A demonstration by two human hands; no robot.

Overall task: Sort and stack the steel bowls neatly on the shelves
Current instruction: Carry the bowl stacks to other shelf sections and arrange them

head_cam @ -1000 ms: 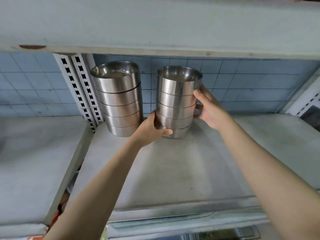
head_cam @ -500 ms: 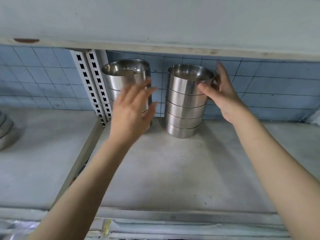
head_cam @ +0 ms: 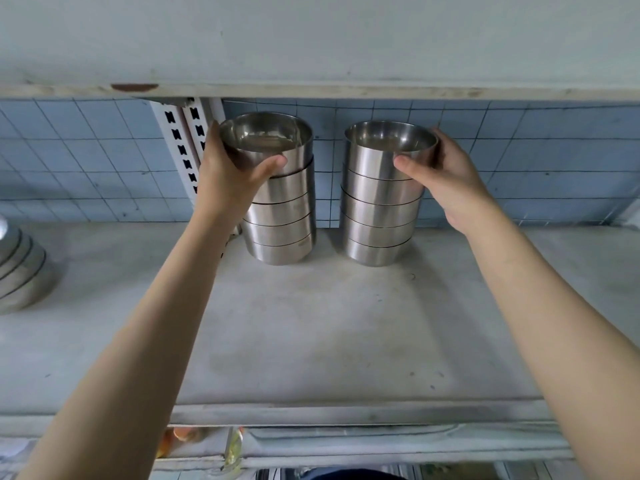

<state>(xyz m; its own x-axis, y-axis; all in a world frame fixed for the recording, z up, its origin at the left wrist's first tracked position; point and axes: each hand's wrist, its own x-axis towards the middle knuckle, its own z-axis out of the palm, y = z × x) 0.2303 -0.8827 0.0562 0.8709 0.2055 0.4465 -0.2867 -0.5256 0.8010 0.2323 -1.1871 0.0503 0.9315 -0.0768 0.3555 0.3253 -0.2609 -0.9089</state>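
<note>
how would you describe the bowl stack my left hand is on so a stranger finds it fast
Find the grey shelf against the blue tiled wall. Two tall stacks of shiny steel bowls stand at its back; take the left stack, not the right stack. It alone stands beside the white slotted upright, with the left hand gripping its top bowl.

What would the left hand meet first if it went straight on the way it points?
The left hand grips the left stack's top bowl; pushing on, it would probably reach the blue tiled wall behind, depth unclear.
</note>
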